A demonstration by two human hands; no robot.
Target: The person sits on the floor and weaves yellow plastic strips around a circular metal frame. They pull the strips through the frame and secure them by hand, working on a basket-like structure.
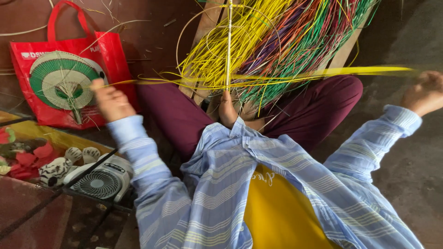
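Note:
I sit on the floor with a round wire fan frame (229, 44) upright between my knees, steadied by my foot (227, 110). Many yellow, green, red and purple plastic strips (286, 37) fan out from it. My left hand (110, 99) is stretched far left, pinching the end of a yellow strip (152, 81). My right hand (424, 92) is stretched far right, gripping the other end of a yellow strip (364, 70) pulled taut across the frame.
A red shopping bag (69, 69) with a finished green and white woven fan (62, 80) leans at the left. A small white electric fan (99, 180) and soft toys (27, 161) lie lower left. Wooden slats (344, 53) stand behind the strips.

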